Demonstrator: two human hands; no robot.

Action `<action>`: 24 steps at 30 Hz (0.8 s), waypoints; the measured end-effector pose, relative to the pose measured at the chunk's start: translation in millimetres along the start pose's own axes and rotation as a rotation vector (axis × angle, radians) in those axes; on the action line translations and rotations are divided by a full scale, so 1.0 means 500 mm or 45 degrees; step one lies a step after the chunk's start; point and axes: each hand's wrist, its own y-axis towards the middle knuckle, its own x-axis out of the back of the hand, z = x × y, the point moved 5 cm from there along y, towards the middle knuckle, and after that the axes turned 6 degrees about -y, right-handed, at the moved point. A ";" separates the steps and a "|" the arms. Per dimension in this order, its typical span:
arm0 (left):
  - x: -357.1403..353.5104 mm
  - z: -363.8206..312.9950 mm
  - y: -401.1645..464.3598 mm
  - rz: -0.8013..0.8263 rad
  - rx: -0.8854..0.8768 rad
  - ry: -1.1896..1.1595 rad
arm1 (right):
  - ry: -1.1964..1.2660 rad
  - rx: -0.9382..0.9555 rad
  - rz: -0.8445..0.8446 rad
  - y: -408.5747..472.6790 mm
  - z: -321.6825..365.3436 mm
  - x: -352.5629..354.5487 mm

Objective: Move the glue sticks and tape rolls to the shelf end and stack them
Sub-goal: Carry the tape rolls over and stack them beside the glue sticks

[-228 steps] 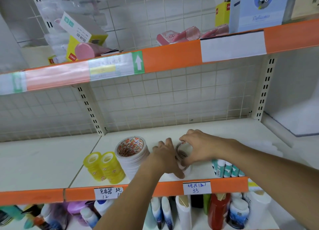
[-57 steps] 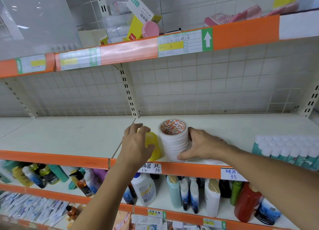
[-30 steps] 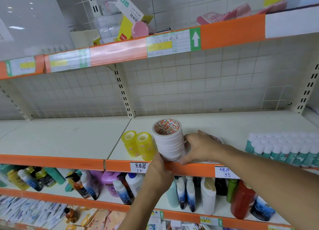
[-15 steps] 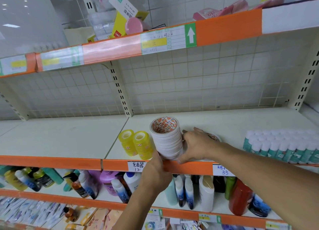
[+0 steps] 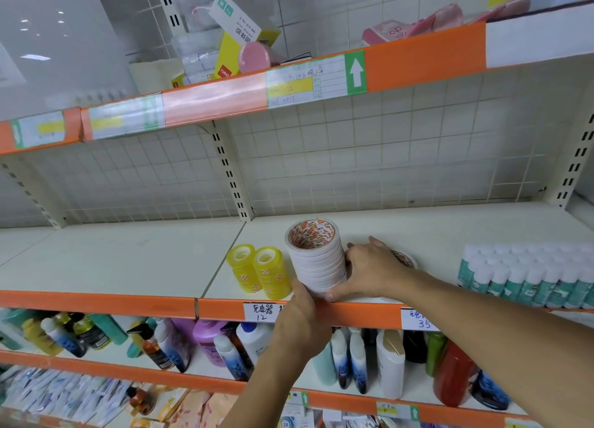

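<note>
Centre frame: both hands grip white tape stack (image 5: pixel 316 257) on shelf (image 5: pixel 418 228); left hand (image 5: pixel 303 326) cups base, right hand (image 5: pixel 369 271) clasps side. Yellow rolls (image 5: pixel 258 271) just left. Glue sticks (image 5: pixel 527 276) right edge, seemingly unmoved; task looks partway.

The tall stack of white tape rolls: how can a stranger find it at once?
Look at the middle shelf, near its front edge. Between two yellow tape stacks and the glue sticks stands the white tape stack, tallest there, with an orange-printed core.
</note>
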 end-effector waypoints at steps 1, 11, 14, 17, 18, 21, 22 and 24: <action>-0.001 -0.003 0.000 0.009 0.008 -0.008 | 0.001 -0.007 0.012 0.001 -0.001 -0.001; 0.009 -0.004 -0.011 0.014 -0.055 0.025 | 0.023 0.009 0.169 -0.014 0.005 0.025; 0.012 0.001 -0.020 -0.017 -0.074 0.047 | 0.032 0.054 0.183 -0.030 0.008 0.052; 0.015 0.019 -0.028 -0.023 -0.055 0.085 | -0.126 0.088 0.178 -0.048 0.010 0.082; 0.019 0.022 -0.031 -0.014 -0.034 0.111 | -0.181 0.098 0.150 -0.052 0.009 0.095; 0.036 0.009 -0.051 -0.006 -0.008 0.181 | -0.249 0.134 0.071 -0.061 0.007 0.139; 0.043 -0.001 -0.059 -0.013 -0.011 0.204 | -0.245 0.150 0.043 -0.064 0.009 0.153; 0.053 -0.009 -0.068 -0.019 0.006 0.256 | -0.251 0.185 -0.018 -0.073 0.019 0.178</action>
